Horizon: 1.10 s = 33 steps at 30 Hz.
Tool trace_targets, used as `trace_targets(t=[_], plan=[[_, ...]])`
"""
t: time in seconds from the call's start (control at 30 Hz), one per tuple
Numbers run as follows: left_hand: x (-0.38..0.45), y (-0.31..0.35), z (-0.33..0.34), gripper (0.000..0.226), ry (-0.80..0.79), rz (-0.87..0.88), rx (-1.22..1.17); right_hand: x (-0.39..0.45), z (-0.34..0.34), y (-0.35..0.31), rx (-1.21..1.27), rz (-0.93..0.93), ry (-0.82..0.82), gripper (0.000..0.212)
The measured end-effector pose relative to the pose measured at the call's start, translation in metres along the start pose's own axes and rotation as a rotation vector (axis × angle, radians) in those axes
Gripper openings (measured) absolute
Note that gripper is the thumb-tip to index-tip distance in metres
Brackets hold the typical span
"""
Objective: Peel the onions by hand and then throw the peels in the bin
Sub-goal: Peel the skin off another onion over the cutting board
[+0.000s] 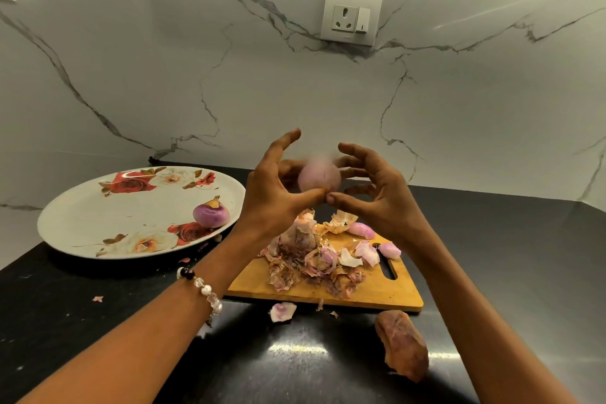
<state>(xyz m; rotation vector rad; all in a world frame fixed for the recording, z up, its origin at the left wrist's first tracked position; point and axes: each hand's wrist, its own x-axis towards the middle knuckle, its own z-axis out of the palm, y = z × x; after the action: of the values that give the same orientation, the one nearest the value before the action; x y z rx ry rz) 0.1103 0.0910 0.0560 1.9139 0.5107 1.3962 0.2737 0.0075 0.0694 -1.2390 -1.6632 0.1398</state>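
From the head camera, both hands are up in the air above the wooden cutting board (377, 289). Between them is a pale pink onion (319, 181) (a bit blurry). The left hand (275, 197) has its fingers curled around the onion's left side. The right hand (373, 193) curls around its right side, and the two thumbs meet just under the onion.

On the board lies a heap of dry onion peels (308, 259), with some pink onion pieces (360, 229) beside it. A few scraps have fallen on the dark counter (65, 321), and one big brown peel (403, 344) lies near the right arm. A flowered plate (98, 216) sits to the left with one purple onion (211, 213) on it. A bead bracelet (203, 292) is on the left wrist.
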Motion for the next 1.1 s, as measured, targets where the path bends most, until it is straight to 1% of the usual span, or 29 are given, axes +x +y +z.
trace_targets(t=[0.1,0.2,0.3,0.4,0.63,0.73,0.87,1.0,1.1], plan=[[0.001,0.0,-0.002,0.084,0.001,-0.291,-0.301,-0.001,-0.003,-0.001,0.112,0.055,0.016,0.076],[0.002,0.001,-0.003,0.075,0.028,-0.492,-0.554,0.0,-0.003,-0.002,0.108,0.057,0.038,0.072],[0.004,0.003,-0.003,0.072,0.044,-0.573,-0.712,0.0,-0.001,-0.005,0.08,0.029,0.083,0.063],[0.005,0.003,-0.004,0.073,0.058,-0.616,-0.792,0.0,0.001,-0.006,0.044,-0.006,0.139,0.055],[0.003,0.005,-0.002,0.071,0.021,-0.664,-0.866,-0.001,0.013,0.0,-0.075,-0.043,0.2,0.045],[0.002,0.007,-0.002,0.072,-0.01,-0.669,-0.863,-0.003,0.017,-0.001,-0.102,-0.054,0.243,0.041],[0.001,0.008,-0.001,0.075,-0.03,-0.642,-0.781,-0.004,0.017,-0.001,-0.174,-0.071,0.272,0.038],[-0.002,0.008,0.002,0.076,-0.049,-0.6,-0.687,-0.005,0.02,-0.001,-0.296,-0.135,0.251,0.036],[-0.002,0.007,0.003,0.067,-0.045,-0.578,-0.616,-0.006,0.02,-0.003,-0.368,-0.177,0.233,0.036]])
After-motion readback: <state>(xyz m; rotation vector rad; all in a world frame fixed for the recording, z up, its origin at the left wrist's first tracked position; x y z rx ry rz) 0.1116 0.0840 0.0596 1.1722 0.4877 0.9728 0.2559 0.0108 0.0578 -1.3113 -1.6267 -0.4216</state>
